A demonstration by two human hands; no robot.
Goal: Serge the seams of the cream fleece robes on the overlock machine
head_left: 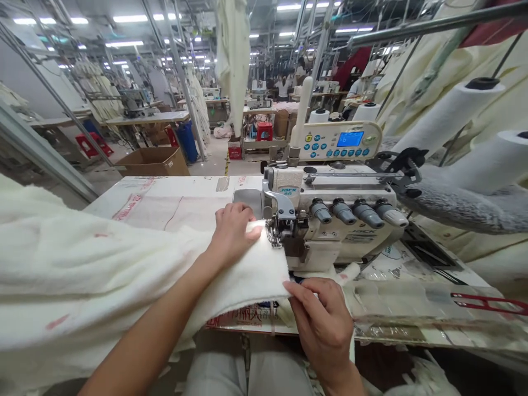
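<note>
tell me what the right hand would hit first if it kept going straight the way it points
The right hand would meet the cream fabric first, whose edge it pinches; beyond that, probably the left hand, though depth is unclear.

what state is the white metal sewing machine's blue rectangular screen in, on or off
On: the blue rectangular screen glows and shows pale characters.

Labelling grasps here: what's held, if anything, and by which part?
The cream fabric: the right hand pinches its near right corner. The left hand lies on top, near the sewing machine; whether it grips can't be told.
</note>
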